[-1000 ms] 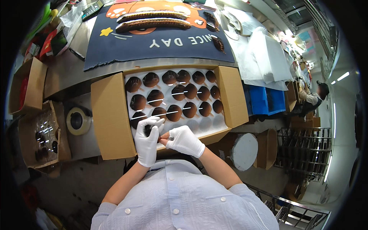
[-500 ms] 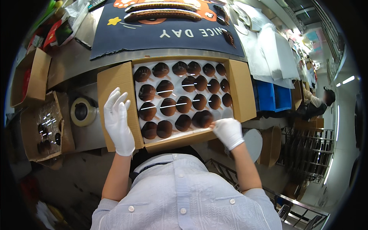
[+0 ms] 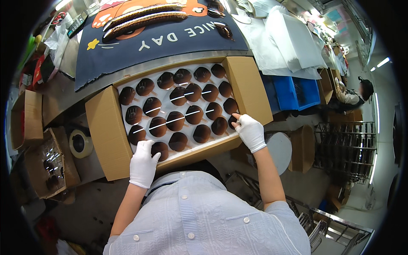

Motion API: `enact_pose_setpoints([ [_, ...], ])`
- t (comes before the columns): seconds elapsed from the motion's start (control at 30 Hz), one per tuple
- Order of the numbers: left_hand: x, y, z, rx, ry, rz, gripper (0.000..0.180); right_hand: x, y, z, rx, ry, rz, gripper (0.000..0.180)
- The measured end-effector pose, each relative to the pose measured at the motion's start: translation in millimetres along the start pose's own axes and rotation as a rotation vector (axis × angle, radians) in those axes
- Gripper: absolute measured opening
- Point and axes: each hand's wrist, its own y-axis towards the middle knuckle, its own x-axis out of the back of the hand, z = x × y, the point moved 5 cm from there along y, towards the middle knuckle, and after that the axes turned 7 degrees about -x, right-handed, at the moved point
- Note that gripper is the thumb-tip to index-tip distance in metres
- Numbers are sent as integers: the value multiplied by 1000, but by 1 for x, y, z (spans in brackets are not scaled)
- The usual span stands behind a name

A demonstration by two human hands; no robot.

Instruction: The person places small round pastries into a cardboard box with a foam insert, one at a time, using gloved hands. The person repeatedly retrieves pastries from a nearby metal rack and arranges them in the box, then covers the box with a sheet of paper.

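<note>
A shallow cardboard box [image 3: 191, 158] with its side flaps spread holds rows of brown tinted sunglass lenses [image 3: 175, 121] on a white liner. My left hand [image 3: 143, 165], in a white glove, is at the near left corner, fingers bent together and thumb beside a lens [image 3: 160, 150]. Whether it grips that lens or the box wall, I cannot tell. In a white glove with bare fingertips, my right hand [image 3: 250, 132] reaches over the near right corner. Its thumb and forefinger are closed on a lens [image 3: 232, 121] at the end of the nearest row.
Behind the box lies a dark printed mat [image 3: 161, 46] with long stacks of lenses [image 3: 144, 19]. A tape roll [image 3: 80, 143] and an open carton [image 3: 51, 163] stand left. At right are a blue bin [image 3: 296, 93], white sheets [image 3: 289, 40] and a person [image 3: 352, 97] farther off.
My left hand has come down from above the left flap to the near left corner. The box appears turned and shifted left in view. My right hand stays at the near right corner.
</note>
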Motion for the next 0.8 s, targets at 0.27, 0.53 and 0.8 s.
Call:
enact_pose_setpoints([
  [0.27, 1, 27, -29, -7, 111, 37, 32, -22, 8, 12, 398, 166, 188, 48],
  [0.53, -20, 152, -55, -127, 131, 34, 48, -26, 21, 12, 435, 452, 336, 35],
  [0.8, -35, 168, -41, 2, 209, 258, 47, 9, 56, -28, 248, 625, 142, 21],
])
